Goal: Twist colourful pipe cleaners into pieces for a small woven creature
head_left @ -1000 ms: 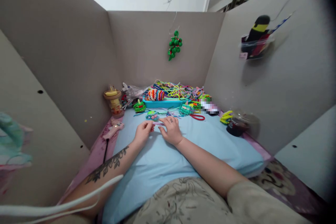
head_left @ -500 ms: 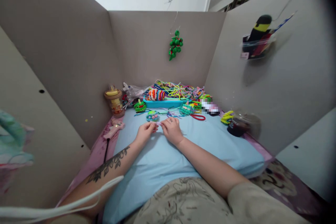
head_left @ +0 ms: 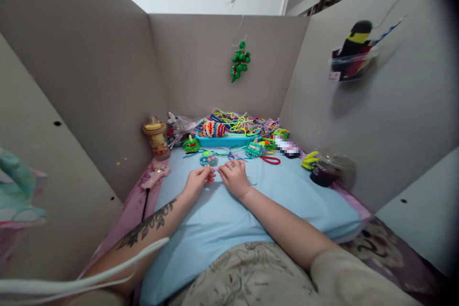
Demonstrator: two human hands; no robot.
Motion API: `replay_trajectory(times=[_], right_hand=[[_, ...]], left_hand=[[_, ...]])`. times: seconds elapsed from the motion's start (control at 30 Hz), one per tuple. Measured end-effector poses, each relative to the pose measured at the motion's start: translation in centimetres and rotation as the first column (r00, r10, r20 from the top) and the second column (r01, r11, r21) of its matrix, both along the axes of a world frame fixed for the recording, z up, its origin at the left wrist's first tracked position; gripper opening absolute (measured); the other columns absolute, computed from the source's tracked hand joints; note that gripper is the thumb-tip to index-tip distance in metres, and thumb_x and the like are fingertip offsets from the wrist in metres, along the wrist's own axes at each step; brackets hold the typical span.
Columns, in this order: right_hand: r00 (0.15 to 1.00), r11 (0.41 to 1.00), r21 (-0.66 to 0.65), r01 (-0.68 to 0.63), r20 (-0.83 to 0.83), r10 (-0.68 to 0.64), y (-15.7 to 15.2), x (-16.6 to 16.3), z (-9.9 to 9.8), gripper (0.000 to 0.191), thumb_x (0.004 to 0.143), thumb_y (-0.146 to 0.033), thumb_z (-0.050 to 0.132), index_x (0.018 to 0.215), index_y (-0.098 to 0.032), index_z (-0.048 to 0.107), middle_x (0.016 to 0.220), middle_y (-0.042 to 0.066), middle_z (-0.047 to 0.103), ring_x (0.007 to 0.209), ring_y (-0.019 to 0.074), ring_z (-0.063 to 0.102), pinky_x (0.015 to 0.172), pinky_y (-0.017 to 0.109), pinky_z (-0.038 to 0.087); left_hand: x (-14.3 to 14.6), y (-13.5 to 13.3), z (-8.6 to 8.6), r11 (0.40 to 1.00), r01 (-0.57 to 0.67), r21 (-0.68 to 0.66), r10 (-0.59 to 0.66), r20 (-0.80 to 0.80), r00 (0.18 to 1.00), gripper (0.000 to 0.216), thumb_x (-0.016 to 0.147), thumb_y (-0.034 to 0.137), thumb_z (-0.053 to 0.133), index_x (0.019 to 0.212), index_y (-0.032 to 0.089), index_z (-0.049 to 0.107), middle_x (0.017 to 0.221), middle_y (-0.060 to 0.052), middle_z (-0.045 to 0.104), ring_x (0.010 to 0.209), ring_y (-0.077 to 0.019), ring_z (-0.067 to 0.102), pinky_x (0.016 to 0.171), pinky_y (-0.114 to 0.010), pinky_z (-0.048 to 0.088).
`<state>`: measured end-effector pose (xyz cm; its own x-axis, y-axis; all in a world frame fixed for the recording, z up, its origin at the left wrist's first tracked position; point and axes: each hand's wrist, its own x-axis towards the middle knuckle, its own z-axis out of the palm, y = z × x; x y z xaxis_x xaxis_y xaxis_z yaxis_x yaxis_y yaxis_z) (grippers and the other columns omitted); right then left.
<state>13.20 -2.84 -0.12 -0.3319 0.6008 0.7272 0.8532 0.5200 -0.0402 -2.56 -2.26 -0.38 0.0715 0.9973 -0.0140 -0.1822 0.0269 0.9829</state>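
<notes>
The step in hand looks like close fingertip work on a small lilac piece (head_left: 216,169), held between the 2 hands above the pale blue cloth (head_left: 279,210), just on the near side of a blue-green knotted figure (head_left: 208,158). The left hand (head_left: 198,180) has its thumb and forefinger pinched on the piece; the right hand (head_left: 234,179) bends its fingers to the right end, though I cannot tell how tightly they close. The next move seems to call for a steady left pinch and fine right-hand control.
</notes>
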Motion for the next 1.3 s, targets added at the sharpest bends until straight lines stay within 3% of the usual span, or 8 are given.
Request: replay_trajectory(times=[0.6, 1.0, 1.3], right_hand=[[0.999, 1.0, 0.017, 0.016, 0.045, -0.017, -0.17, -0.16, 0.15, 0.015, 0.086, -0.023, 0.048, 0.077, -0.021, 0.06, 0.078, 0.004, 0.055, 0.085, 0.0193, 0.04, 0.084, 0.036, 0.023], [0.995, 0.994, -0.052, -0.101, -0.02, 0.1, -0.69, -0.26, 0.27, 0.02, 0.084, -0.027, 0.047, 0.097, -0.018, 0.059, 0.089, 0.007, 0.058, 0.093, 0.0217, 0.042, 0.088, 0.038, 0.025], [0.995, 0.994, -0.038, -0.1, -0.014, 0.099, -0.55, -0.29, 0.15, 0.021, 0.089, -0.024, 0.042, 0.099, -0.019, 0.059, 0.08, 0.006, 0.059, 0.086, 0.0198, 0.044, 0.085, 0.036, 0.025]], left_hand=[[0.11, 0.15, -0.05, 1.0, 0.015, -0.02, -0.015, 0.012, 1.0, 0.038, 0.061, 0.047, 0.068, 0.069, 0.011, 0.061, 0.064, -0.005, 0.061, 0.051, -0.0086, 0.05, 0.049, -0.02, 0.037], [-0.1, 0.27, -0.61, 0.991, 0.04, 0.129, -0.02, -0.153, 0.988, 0.036, 0.068, 0.049, 0.06, 0.064, 0.013, 0.058, 0.056, 0.0, 0.056, 0.047, -0.0082, 0.044, 0.046, -0.019, 0.032], [-0.09, 0.08, -0.32, 0.992, 0.065, 0.104, -0.054, -0.102, 0.993, 0.038, 0.069, 0.05, 0.06, 0.068, 0.012, 0.061, 0.063, -0.004, 0.059, 0.05, -0.0089, 0.049, 0.046, -0.02, 0.036]])
